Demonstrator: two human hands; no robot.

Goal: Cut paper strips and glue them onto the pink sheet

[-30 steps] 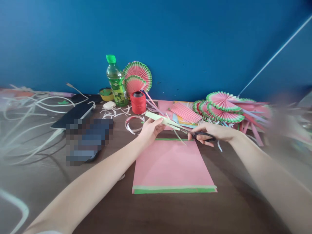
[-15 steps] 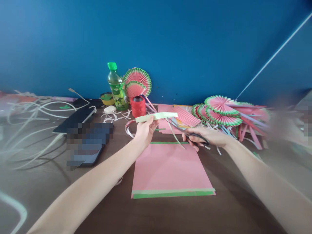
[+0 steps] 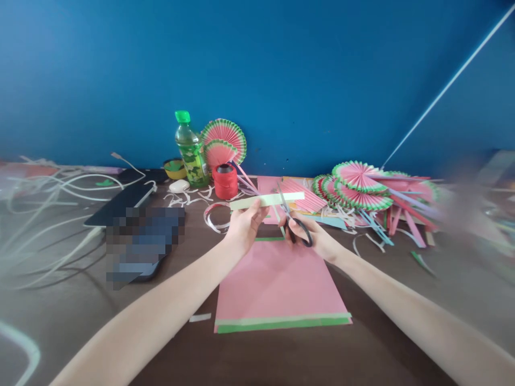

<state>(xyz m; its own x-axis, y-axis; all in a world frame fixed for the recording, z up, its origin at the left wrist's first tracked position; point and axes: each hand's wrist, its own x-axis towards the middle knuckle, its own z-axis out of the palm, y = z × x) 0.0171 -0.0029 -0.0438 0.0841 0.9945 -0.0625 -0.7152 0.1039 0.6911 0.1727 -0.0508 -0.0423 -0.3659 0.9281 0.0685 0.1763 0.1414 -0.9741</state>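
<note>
My left hand (image 3: 248,225) pinches a pale green paper strip (image 3: 287,197) and holds it level above the table. Black-handled scissors (image 3: 301,231) are in my right hand (image 3: 317,238), their blades parted and pointing up across the strip near its right part. Beneath both hands lies a pink sheet of paper (image 3: 277,284) with green bands along its near and far edges. A thin pale strip hangs down beside the scissors; its upper end is partly hidden.
Folded pink-and-green paper fans (image 3: 360,185) are piled at the back right, others by a green-capped bottle (image 3: 191,153). A red roll (image 3: 225,181) stands behind my left hand. On the left lie a phone (image 3: 151,241), a dark flat device (image 3: 120,203) and tangled white cables (image 3: 60,187).
My right hand has moved left with the scissors, bringing the blades from below the strip's end to across it. A small white scrap now shows left of the pink sheet.
</note>
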